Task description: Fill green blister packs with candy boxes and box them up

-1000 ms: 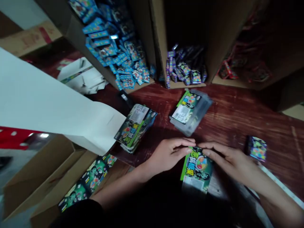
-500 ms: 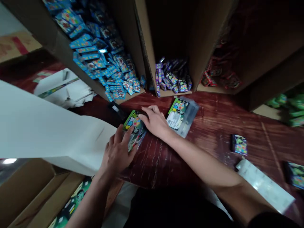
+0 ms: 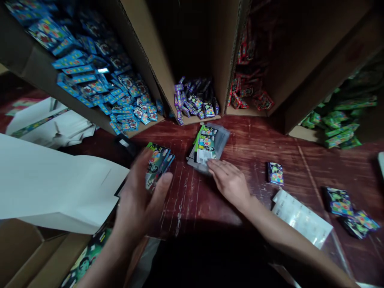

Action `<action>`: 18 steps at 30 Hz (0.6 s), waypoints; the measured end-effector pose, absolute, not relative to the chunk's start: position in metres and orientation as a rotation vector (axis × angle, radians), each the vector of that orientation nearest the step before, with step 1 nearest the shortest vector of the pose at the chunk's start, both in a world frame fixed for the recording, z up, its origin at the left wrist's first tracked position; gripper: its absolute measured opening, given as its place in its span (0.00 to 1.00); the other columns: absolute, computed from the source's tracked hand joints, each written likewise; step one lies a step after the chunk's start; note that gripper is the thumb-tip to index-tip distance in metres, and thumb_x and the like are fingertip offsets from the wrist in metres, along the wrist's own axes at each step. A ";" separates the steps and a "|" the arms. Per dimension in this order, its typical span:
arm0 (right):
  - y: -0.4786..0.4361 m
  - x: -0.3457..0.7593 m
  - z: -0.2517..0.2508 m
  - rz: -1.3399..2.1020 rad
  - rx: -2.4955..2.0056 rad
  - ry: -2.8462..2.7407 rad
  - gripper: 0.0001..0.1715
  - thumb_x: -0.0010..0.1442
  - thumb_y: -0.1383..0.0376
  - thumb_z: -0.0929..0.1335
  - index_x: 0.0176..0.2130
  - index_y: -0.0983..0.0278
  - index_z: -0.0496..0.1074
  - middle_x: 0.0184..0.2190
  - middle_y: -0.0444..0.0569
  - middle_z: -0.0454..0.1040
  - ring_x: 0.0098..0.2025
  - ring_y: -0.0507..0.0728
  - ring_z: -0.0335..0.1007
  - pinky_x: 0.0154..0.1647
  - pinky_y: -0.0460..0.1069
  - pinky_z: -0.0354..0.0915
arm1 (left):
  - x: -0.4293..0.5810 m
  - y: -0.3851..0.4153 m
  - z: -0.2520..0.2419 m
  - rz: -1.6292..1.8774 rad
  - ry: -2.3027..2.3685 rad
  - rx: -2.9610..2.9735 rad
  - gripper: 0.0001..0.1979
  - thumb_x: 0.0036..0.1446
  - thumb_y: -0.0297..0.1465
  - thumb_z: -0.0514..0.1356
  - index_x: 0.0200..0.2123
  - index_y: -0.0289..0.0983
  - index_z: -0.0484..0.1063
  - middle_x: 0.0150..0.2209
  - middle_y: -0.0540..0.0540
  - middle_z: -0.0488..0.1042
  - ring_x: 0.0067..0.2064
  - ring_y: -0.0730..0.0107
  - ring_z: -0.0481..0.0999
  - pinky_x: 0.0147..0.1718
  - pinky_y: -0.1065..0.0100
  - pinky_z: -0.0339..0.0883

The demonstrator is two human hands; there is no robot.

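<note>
Fingers of our left hand (image 3: pixel 141 196) curled shut around the green pack stack (image 3: pixel 158 162) at the left of the table (image 3: pixel 255 136), likely to hold it square, while our right hand (image 3: pixel 229 182) lay flat and spread, fingertips steadying the clear case (image 3: pixel 210 144) nearby.

2 bare forearms, left hand (image 3: pixel 136 200), right hand (image 3: pixel 229 182); black garment (image 3: pixel 210 260) below

Upper left: blue packets (image 3: pixel 99 88) spill from a tilted cardboard box.
Top centre: purple packets (image 3: pixel 195 102), with red packets (image 3: pixel 249 94) boxed beside them.
Right edge: green packets (image 3: pixel 336 124).
Left: white sheet (image 3: pixel 51 184).
Worktop (image 3: pixel 255 140), right: small pack (image 3: pixel 275 173), paper slip (image 3: pixel 301 218), dark packs (image 3: pixel 348 208).
</note>
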State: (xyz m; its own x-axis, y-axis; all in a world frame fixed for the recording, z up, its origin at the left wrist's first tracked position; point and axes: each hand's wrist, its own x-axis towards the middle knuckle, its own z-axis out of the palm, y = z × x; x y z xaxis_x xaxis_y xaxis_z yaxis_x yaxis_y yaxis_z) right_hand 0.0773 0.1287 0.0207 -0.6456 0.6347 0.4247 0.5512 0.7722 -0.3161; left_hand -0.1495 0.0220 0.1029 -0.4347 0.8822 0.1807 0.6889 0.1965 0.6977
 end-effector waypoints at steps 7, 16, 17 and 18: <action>0.071 0.153 0.052 0.382 -0.500 -2.541 0.37 0.66 0.47 0.67 0.65 0.64 0.66 0.63 0.56 0.71 0.65 0.64 0.67 0.69 0.63 0.62 | -0.064 0.092 0.060 0.976 1.145 0.660 0.27 0.55 0.44 0.68 0.53 0.34 0.73 0.47 0.37 0.81 0.48 0.50 0.81 0.49 0.53 0.74; 0.119 0.190 0.049 0.500 -1.251 -2.181 0.19 0.68 0.57 0.67 0.55 0.62 0.71 0.48 0.55 0.76 0.52 0.63 0.72 0.55 0.58 0.70 | -0.029 0.088 0.043 0.535 1.107 1.354 0.15 0.65 0.36 0.58 0.52 0.37 0.73 0.45 0.46 0.79 0.44 0.62 0.77 0.47 0.61 0.71; 0.119 0.192 0.052 0.535 -1.243 -2.206 0.15 0.68 0.57 0.68 0.51 0.62 0.73 0.45 0.54 0.77 0.48 0.62 0.72 0.52 0.57 0.70 | -0.030 0.087 0.042 0.515 1.106 1.375 0.16 0.66 0.36 0.57 0.53 0.37 0.72 0.45 0.46 0.79 0.44 0.62 0.77 0.47 0.60 0.71; 0.118 0.195 0.056 0.576 -1.223 -2.252 0.12 0.68 0.57 0.68 0.46 0.62 0.74 0.41 0.52 0.77 0.45 0.60 0.73 0.49 0.56 0.69 | -0.031 0.086 0.041 0.500 1.103 1.400 0.16 0.66 0.36 0.57 0.54 0.38 0.72 0.46 0.46 0.79 0.46 0.62 0.76 0.49 0.60 0.71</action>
State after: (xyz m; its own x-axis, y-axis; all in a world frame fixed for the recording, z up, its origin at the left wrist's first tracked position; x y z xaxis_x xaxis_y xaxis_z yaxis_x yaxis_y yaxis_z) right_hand 0.1953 0.1184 0.0559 -0.4649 0.8548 0.2308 0.6388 0.5043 -0.5810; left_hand -0.0309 0.0862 0.0415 0.4540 0.8348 -0.3115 0.3158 0.1762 0.9323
